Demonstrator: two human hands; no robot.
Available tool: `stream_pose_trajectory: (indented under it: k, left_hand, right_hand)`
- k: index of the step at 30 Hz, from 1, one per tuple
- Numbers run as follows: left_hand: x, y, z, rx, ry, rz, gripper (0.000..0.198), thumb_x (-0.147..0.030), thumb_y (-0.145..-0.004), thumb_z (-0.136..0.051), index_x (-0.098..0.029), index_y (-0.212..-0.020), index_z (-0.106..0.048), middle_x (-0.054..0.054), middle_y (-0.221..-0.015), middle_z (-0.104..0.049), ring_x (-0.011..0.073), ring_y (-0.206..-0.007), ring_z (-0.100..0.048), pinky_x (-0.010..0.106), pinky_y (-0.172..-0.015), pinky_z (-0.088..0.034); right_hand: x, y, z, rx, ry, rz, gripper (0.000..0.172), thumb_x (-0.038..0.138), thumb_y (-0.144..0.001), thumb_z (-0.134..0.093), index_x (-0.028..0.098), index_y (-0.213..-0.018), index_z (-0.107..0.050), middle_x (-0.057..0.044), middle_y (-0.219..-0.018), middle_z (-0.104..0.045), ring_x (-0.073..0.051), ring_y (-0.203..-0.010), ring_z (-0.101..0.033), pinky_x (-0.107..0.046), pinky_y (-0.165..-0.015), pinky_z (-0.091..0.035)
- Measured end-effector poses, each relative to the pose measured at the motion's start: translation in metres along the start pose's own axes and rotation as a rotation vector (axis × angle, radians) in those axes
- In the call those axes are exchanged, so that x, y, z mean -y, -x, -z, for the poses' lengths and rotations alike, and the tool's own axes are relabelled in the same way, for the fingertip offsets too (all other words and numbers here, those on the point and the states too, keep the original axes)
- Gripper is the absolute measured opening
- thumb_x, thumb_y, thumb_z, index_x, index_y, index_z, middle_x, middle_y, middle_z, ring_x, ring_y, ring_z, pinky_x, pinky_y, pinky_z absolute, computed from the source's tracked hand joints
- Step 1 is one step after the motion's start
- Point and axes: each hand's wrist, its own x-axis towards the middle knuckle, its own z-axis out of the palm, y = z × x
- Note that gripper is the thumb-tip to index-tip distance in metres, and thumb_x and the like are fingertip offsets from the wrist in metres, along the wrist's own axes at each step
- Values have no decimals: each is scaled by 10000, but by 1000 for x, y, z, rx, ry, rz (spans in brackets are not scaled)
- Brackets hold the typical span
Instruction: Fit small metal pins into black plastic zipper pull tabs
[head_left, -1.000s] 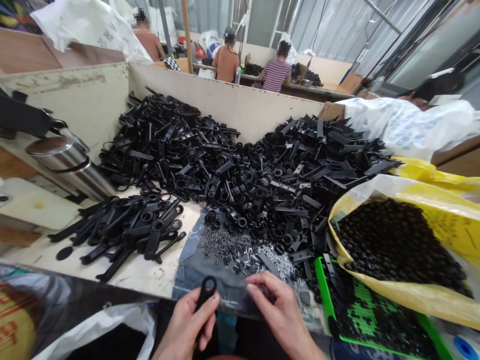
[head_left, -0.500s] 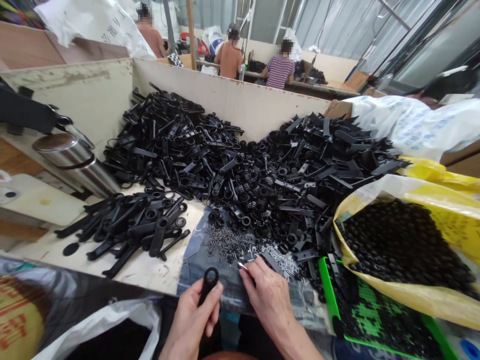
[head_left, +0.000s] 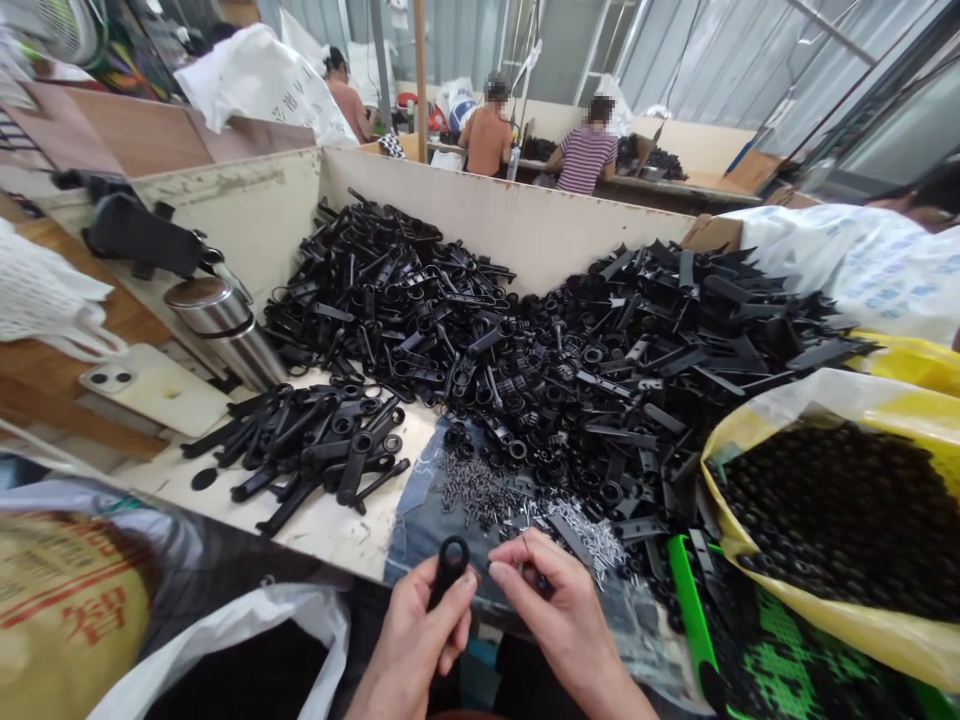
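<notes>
Left grip curls round matte black ring-ended bar.

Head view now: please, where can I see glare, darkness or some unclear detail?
Head view, left: bright highlights streak the steel flask; head view, bottom: the white bag looks nearly black inside; head view, back: over the worker in stripes, the head is pixelated; head view, centre: anything the right hand pinches is too small to identify.

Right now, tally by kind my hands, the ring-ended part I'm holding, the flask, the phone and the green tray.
Left hand and right hand: 2
Held ring-ended black part: 1
Steel flask: 1
Phone: 1
Green tray: 1
Total: 6
</notes>
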Motion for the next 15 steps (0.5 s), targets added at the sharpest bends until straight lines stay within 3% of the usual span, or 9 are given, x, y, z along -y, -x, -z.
stream_pose_trajectory:
  k: [6, 15]
  left_hand:
    - [0, 4, 1, 38, -74, -39, 463, -597, -764, -751, -156, -860, -649, -88, -450, -452, 37, -392, -242, 180, -397, -158]
    - [0, 8, -1, 49, -96, -36, 453, -600, -769, -739, -158, -807, -647, -92, -446, -430, 37, -398, -239, 181, -401, -151]
  right_hand:
    - [3, 5, -2, 60, -51, -16, 272, 377, -959, -615, 195, -795, -733, -10, -702, -614, -146, -594, -548, -241, -549, -424]
    - [-2, 10, 3, 129, -38, -9, 215, 307, -963, -611, 196, -815, -722, -1, -716, -580, -151, -649, -536, -252, -587, -397]
